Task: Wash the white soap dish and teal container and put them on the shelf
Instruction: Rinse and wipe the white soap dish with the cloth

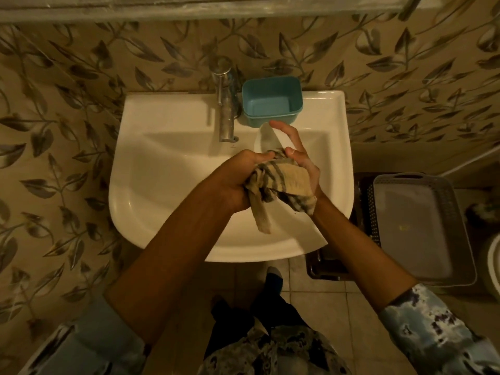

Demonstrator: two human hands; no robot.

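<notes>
Head view: grips white soap dish in curled fingers of right hand, clenches cloth in left hand; teal container far behind.

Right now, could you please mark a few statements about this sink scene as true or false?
1. The teal container stands on the sink rim beside the tap. True.
2. The left hand is empty. False: it grips the striped cloth.
3. The right hand holds the white soap dish. True.
4. The teal container lies upside down. False: its open side faces up.
</notes>
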